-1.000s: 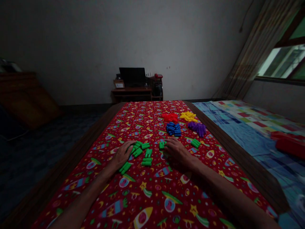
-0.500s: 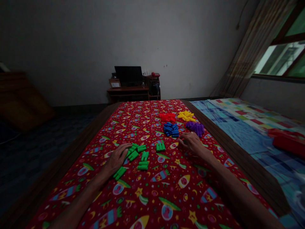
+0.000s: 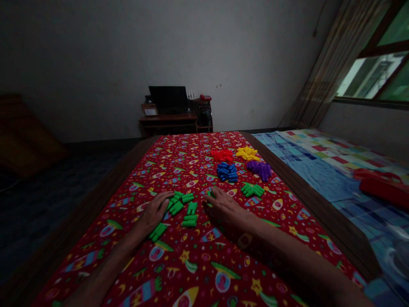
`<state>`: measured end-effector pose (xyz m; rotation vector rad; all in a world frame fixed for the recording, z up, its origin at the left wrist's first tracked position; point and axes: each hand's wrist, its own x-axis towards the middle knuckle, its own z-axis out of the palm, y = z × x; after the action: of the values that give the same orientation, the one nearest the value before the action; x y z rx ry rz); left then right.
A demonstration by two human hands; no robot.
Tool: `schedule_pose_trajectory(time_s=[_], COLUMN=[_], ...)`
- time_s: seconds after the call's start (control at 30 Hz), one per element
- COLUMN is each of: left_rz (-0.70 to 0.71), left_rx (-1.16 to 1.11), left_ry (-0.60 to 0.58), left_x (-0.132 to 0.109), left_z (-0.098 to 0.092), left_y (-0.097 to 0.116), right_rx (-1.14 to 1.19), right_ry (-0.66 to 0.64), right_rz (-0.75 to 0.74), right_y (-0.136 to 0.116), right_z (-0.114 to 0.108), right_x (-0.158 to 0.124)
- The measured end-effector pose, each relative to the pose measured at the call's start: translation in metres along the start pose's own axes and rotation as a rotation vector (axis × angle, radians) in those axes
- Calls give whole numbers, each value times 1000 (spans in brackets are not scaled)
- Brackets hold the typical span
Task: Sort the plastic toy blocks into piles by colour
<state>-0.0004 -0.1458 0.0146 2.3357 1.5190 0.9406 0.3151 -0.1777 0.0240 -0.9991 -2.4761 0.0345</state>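
Short green cylinder pieces (image 3: 176,207) lie in small clusters on the red patterned cloth (image 3: 188,166). My left hand (image 3: 155,212) rests palm-down at the left side of these clusters, fingers stretched out and thumb apart, the fingertips touching the pile's edge. My right hand (image 3: 225,209) is right of them, with its fingers curled round a few green pieces (image 3: 210,194), mostly hidden under the hand. Further right lies another green group (image 3: 252,190). Beyond are piles of blue pieces (image 3: 227,172), purple pieces (image 3: 260,170), red pieces (image 3: 222,155) and yellow pieces (image 3: 247,154).
The cloth covers a long table with a dark wooden edge (image 3: 319,200). To its right is a bed with a blue plaid sheet (image 3: 297,157) and a red bag (image 3: 383,187). A desk with a monitor (image 3: 168,99) stands against the far wall.
My right hand has moved left, away from near the purple pile, onto the separate green pieces. The green group at the right is now uncovered. My left hand stays almost in place.
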Motion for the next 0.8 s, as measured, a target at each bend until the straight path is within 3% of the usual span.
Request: schedule_pose_trajectory(time_s=[0.1,0.23,0.47,0.57,0.67,0.8], left_rz=[3,7,-4,-7,-12,3], left_rx=[9,-2,-6,1,5,1], left_ry=[0,13,8,-4,-8,-27], left_x=[0,-1,-2,-2,-2,-2], left_z=[-1,-1,-1,-3,-4,-2], left_y=[3,3,5,7,8,9], right_rx=[5,23,-148,-192,-132,-94], right_ry=[-81,-29,-36,-121,-239,-86], right_rz=[-26,-8,342,473,438,393], right_y=[-2,14,70,87,96,88], right_z=[0,-24,-82,-96,-103,-106], right_x=[3,2,-4,-10,-15,-11])
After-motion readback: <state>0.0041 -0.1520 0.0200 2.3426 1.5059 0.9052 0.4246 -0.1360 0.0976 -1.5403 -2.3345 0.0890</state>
